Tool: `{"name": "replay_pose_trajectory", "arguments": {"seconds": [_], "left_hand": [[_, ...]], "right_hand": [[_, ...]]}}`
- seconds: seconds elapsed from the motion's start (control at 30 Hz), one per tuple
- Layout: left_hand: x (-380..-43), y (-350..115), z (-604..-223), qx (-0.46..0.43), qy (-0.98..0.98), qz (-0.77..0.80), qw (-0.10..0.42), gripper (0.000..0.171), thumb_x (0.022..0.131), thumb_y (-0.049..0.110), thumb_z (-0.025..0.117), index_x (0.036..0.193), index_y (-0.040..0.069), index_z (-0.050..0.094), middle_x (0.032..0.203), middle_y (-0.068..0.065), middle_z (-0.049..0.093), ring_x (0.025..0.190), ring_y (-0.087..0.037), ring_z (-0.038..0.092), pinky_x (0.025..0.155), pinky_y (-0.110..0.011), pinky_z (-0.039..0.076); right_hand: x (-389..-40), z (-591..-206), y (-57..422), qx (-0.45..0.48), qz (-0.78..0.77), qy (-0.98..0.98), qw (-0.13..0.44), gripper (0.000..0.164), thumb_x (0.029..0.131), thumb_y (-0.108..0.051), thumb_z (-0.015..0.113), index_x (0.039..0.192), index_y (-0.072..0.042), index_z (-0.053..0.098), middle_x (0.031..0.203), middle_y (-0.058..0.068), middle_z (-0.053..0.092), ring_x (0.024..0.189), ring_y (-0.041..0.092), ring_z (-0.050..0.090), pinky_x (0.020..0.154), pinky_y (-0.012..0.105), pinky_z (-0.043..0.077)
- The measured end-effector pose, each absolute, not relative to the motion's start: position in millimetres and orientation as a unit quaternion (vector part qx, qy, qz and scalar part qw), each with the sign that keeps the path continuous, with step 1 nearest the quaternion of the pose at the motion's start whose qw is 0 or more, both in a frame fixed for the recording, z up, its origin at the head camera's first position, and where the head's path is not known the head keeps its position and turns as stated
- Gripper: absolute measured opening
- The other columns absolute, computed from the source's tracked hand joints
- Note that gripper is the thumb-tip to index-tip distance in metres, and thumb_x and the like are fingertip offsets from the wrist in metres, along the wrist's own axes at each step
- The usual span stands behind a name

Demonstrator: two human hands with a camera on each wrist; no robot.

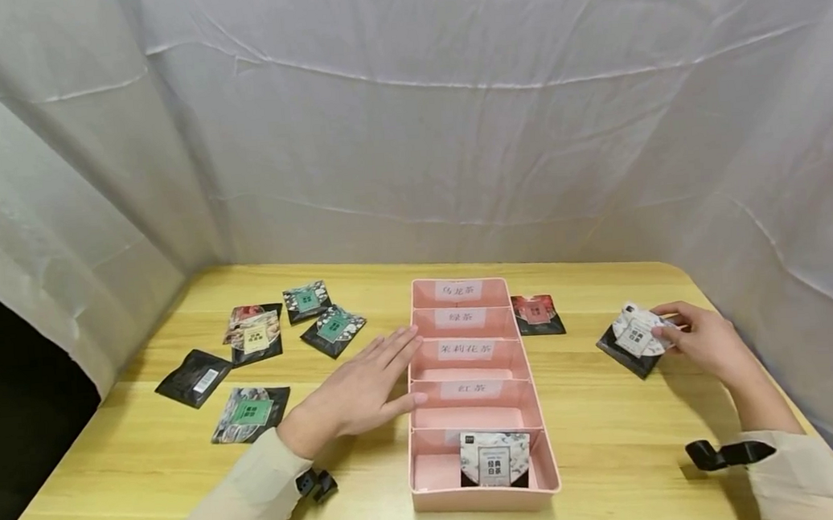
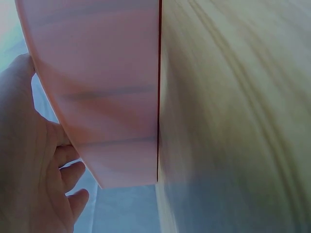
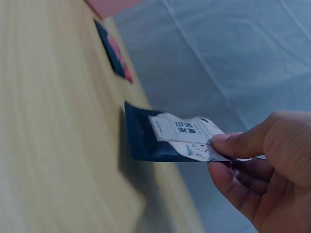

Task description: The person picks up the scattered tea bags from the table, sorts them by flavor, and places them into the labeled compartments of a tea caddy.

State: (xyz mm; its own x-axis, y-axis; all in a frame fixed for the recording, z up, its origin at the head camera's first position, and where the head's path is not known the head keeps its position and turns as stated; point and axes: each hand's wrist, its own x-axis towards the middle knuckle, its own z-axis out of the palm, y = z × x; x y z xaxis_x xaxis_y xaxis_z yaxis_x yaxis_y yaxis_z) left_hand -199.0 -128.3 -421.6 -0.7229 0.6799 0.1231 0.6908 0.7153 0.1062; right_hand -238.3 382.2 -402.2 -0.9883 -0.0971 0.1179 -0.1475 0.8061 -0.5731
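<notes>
My right hand (image 1: 705,338) pinches a white-and-black tea sachet (image 1: 638,336) between thumb and fingers at the right of the table. In the right wrist view the sachet (image 3: 180,133) is lifted off the wood, with its shadow beneath. My left hand (image 1: 360,386) rests with extended fingers on the left rim of a pink divided tray (image 1: 480,501). Labels mark the tray's compartments, and its nearest one holds another white-and-black sachet (image 1: 494,459), leaning upright. From the left wrist, the fingers touch the tray's upper edge, beside its side wall (image 2: 107,111).
Right of the tray lies a red-and-black sachet (image 1: 538,316). On the left are green-labelled sachets (image 1: 251,413), a yellow-labelled one (image 1: 256,336) partly over a red one, and a black sachet (image 1: 193,379) with its barcode up. White cloth (image 1: 452,145) hangs behind the table.
</notes>
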Motion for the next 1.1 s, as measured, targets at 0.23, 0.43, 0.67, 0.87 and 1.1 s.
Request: {"name": "replay_pose_trajectory", "arguments": {"seconds": [0.23,0.43,0.67,0.87,1.1], "left_hand": [[-200.0,-127.7,-421.4,-0.37,-0.926,-0.065,0.044,0.085,0.098,0.067,0.021,0.157,0.006,0.017,0.163,-0.011,0.011,0.149,-0.022,0.006,0.119,-0.039,0.012],[-199.5,-127.8,-421.0,-0.372,-0.925,-0.064,0.044,0.085,0.098,0.067,0.021,0.156,0.005,0.017,0.162,-0.012,0.012,0.148,-0.023,0.007,0.119,-0.039,0.013],[-199.2,-127.7,-420.7,-0.37,-0.926,-0.066,0.041,0.085,0.098,0.067,0.021,0.156,0.005,0.017,0.163,-0.012,0.011,0.148,-0.022,0.005,0.119,-0.039,0.012],[-199.0,-127.6,-421.6,-0.368,-0.926,-0.067,0.04,0.085,0.098,0.067,0.021,0.156,0.005,0.017,0.163,-0.011,0.01,0.148,-0.022,0.005,0.119,-0.039,0.012],[-198.8,-127.5,-420.8,-0.371,-0.925,-0.072,0.041,0.085,0.098,0.067,0.022,0.156,0.005,0.018,0.163,-0.012,0.011,0.148,-0.023,0.006,0.119,-0.04,0.013]], "right_hand": [[-228.8,-382.4,357.0,0.093,0.3,-0.945,0.09,0.031,0.098,-0.013,0.061,0.125,0.003,0.059,0.099,0.022,0.066,0.067,0.007,0.064,0.057,0.026,0.055],[-220.2,-370.7,330.7,0.123,0.311,-0.936,0.113,0.027,0.097,-0.012,0.062,0.122,0.0,0.062,0.093,0.015,0.066,0.068,0.005,0.062,0.055,0.022,0.052],[-208.1,-359.7,302.1,0.151,0.336,-0.922,0.122,0.027,0.096,-0.012,0.064,0.122,-0.003,0.063,0.093,0.013,0.066,0.067,0.008,0.063,0.055,0.021,0.052],[-198.9,-356.2,283.8,0.179,0.368,-0.904,0.128,0.028,0.094,-0.007,0.066,0.121,-0.005,0.064,0.094,0.013,0.067,0.067,0.012,0.064,0.053,0.02,0.051],[-186.9,-351.0,262.8,0.218,0.389,-0.884,0.14,0.03,0.09,0.0,0.068,0.119,-0.008,0.066,0.093,0.008,0.069,0.064,0.012,0.064,0.052,0.02,0.05]]}}
